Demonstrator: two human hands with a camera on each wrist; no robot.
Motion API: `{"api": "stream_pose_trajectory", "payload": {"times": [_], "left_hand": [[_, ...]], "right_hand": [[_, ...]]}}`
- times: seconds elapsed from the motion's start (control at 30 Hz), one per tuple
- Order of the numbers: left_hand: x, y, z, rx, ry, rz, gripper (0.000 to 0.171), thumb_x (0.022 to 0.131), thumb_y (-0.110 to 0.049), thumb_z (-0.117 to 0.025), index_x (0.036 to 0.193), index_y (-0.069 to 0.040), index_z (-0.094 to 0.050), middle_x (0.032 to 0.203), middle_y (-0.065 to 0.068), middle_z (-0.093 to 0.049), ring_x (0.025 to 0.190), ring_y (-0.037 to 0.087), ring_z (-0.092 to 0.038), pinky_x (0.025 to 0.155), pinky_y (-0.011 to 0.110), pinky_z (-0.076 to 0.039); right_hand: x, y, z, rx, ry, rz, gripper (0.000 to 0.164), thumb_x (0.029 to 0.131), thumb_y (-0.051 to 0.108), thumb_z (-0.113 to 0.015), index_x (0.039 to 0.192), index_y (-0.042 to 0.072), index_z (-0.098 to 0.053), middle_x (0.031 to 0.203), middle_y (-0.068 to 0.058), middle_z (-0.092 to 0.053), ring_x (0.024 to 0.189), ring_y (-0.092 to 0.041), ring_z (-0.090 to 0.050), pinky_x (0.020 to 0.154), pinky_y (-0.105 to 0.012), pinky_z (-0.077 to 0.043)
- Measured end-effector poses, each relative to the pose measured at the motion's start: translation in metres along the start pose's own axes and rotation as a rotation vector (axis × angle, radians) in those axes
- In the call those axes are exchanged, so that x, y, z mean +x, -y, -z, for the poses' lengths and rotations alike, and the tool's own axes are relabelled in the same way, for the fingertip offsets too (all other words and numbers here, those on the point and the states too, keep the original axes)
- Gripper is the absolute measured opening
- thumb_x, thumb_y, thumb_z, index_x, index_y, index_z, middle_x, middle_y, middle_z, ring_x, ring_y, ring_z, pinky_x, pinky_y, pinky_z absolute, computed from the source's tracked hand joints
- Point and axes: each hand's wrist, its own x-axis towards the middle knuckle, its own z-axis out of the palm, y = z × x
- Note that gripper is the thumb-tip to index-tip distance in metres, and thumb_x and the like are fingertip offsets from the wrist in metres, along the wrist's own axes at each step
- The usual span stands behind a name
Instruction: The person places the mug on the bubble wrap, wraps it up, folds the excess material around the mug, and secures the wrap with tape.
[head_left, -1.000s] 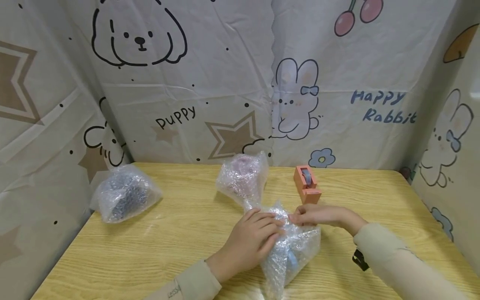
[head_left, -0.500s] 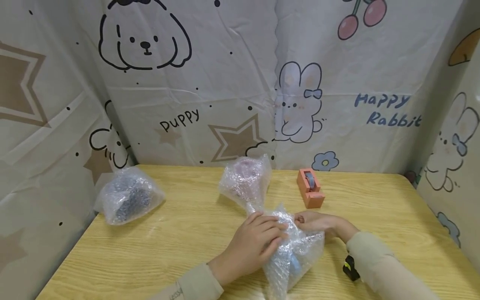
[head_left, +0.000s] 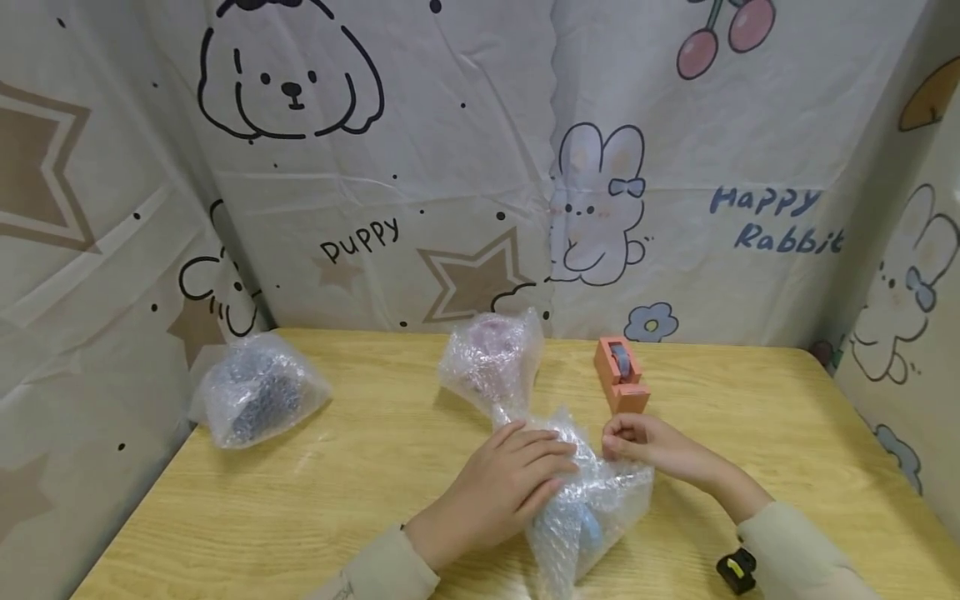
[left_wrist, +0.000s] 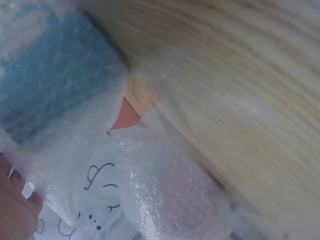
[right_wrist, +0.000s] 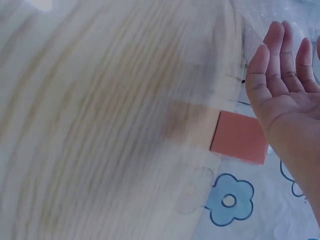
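Note:
A bubble-wrapped bundle [head_left: 596, 521] with something light blue inside lies at the table's near middle. My left hand [head_left: 498, 479] rests on its left side, fingers laid over the wrap. In the left wrist view, fingers of the left hand [left_wrist: 17, 205] show at the edge of the wrap around the blue item [left_wrist: 65, 65]. My right hand [head_left: 660, 450] hovers by the bundle's upper right edge. Seen from the right wrist, this right hand [right_wrist: 285, 90] has loosely bent fingers and holds nothing.
An orange tape dispenser [head_left: 621, 375] stands behind the right hand. A bubble-wrapped pink item [head_left: 491, 358] sits just beyond the bundle. Another wrapped dark item [head_left: 262, 396] is at the left edge. Patterned cloth [head_left: 360, 183] screens the table's back and sides.
My right hand has drawn back from the wrap to the right, after reaching against the bundle's upper right side. The left hand has stayed on the bundle.

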Motion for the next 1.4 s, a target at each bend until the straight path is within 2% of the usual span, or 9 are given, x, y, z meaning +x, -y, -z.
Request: {"api": "stream_pose_trajectory", "payload": {"times": [0.2,0.4,0.8,1.2,1.4], "left_hand": [[-0.001,-0.002,0.004,0.016,0.028,-0.011,0.032,0.107,-0.032,-0.042,0.131,-0.024,-0.062,0.143,-0.01,-0.053,0.135,0.01,-0.042,0.118,0.039,-0.025],[-0.002,0.0,0.01,0.044,0.027,-0.005,0.036,0.107,-0.032,-0.042,0.137,-0.022,-0.059,0.144,-0.009,-0.053,0.136,0.011,-0.042,0.118,0.041,-0.027],[-0.005,0.004,0.013,0.007,0.011,0.02,0.034,0.106,-0.031,-0.044,0.134,-0.023,-0.061,0.143,-0.009,-0.054,0.136,0.012,-0.043,0.117,0.044,-0.029],[-0.008,0.006,0.015,-0.016,0.016,0.043,0.032,0.105,-0.03,-0.048,0.133,-0.024,-0.062,0.141,-0.009,-0.055,0.135,0.012,-0.044,0.117,0.042,-0.027],[-0.01,0.006,0.015,-0.018,0.008,0.032,0.031,0.105,-0.03,-0.048,0.132,-0.023,-0.063,0.141,-0.009,-0.055,0.134,0.012,-0.045,0.117,0.041,-0.028]], "right_hand": [[-0.009,0.002,0.0,-0.049,-0.033,0.0,0.025,0.104,0.017,-0.052,0.105,-0.006,-0.059,0.093,-0.01,-0.064,0.084,-0.013,-0.061,0.073,-0.028,-0.054],[-0.009,0.002,0.001,-0.051,-0.029,-0.001,0.026,0.104,0.017,-0.052,0.107,-0.008,-0.059,0.096,-0.011,-0.064,0.088,-0.013,-0.062,0.08,-0.027,-0.055],[-0.011,0.004,0.002,-0.045,-0.011,0.0,0.026,0.104,0.016,-0.051,0.107,-0.008,-0.059,0.096,-0.011,-0.065,0.089,-0.014,-0.064,0.081,-0.028,-0.056],[-0.015,0.011,0.007,-0.081,-0.041,-0.026,0.025,0.104,0.017,-0.052,0.108,-0.007,-0.059,0.096,-0.012,-0.065,0.087,-0.016,-0.064,0.077,-0.03,-0.056],[-0.018,0.012,0.016,-0.127,-0.096,-0.035,0.026,0.104,0.018,-0.052,0.109,-0.007,-0.059,0.096,-0.011,-0.066,0.086,-0.024,-0.066,0.08,-0.037,-0.057]]}}
